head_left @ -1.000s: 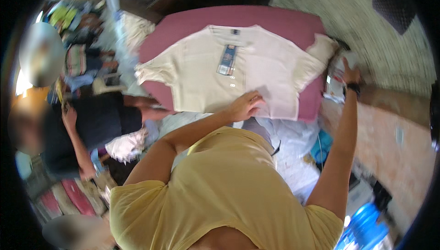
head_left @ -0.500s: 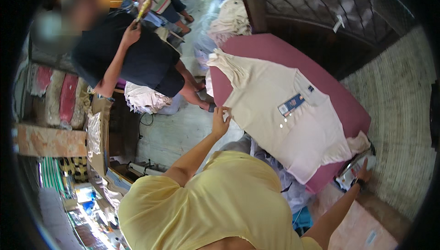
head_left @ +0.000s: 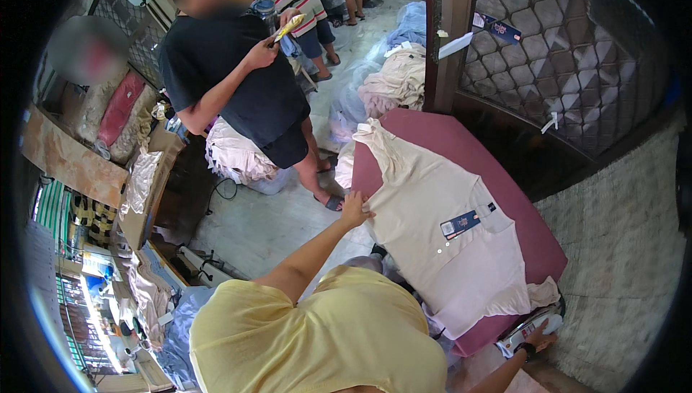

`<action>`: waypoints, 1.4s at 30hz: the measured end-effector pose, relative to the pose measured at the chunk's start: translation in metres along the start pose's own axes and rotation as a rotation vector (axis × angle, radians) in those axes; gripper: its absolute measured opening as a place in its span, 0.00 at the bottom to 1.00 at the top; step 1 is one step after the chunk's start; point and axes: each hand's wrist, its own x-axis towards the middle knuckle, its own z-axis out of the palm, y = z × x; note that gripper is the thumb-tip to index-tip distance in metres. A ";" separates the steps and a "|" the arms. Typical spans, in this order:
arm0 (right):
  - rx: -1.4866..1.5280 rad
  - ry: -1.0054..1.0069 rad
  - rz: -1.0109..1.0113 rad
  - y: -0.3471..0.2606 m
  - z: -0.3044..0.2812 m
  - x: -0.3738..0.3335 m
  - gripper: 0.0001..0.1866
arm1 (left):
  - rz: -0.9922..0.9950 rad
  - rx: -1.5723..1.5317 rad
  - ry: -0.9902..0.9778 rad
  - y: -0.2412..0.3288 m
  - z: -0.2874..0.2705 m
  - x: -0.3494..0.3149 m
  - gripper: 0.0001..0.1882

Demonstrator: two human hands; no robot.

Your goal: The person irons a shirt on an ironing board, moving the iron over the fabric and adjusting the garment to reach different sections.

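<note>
A cream shirt [head_left: 432,249] lies spread, buttons up, on a maroon-covered ironing board [head_left: 537,231]. A dark blue paper tag [head_left: 460,225] rests on its front below the neck. At the shirt's near left edge, my left hand [head_left: 357,210] is closed, pinching the cloth. My right hand [head_left: 539,337], with a dark band at its wrist, is closed round the handle of a white and silver iron [head_left: 516,335]. That iron stands at the board's right end, beside a sleeve; its lower part is hidden.
Beyond the board is a dark door with a diamond grille [head_left: 537,54]. Bagged cream garments [head_left: 396,79] are heaped at its far end. A person in black [head_left: 231,83] stands left, holding a yellow item, near a garment pile [head_left: 236,151]. Others are farther back.
The view has tilted up and shifted, so the board sits lower in it. Both hands keep their holds on the shirt and the iron. The person in black has lowered the yellow item slightly.
</note>
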 end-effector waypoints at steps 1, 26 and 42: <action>-0.033 0.047 -0.064 0.004 0.005 0.004 0.47 | 0.040 0.016 -0.058 -0.004 0.001 0.005 0.36; 0.650 -0.576 0.732 -0.073 0.035 -0.277 0.17 | 0.054 -0.641 -0.818 -0.083 -0.018 -0.034 0.25; 0.916 -0.614 0.948 -0.076 0.014 -0.345 0.15 | -0.100 -0.860 -0.884 -0.036 -0.071 0.002 0.15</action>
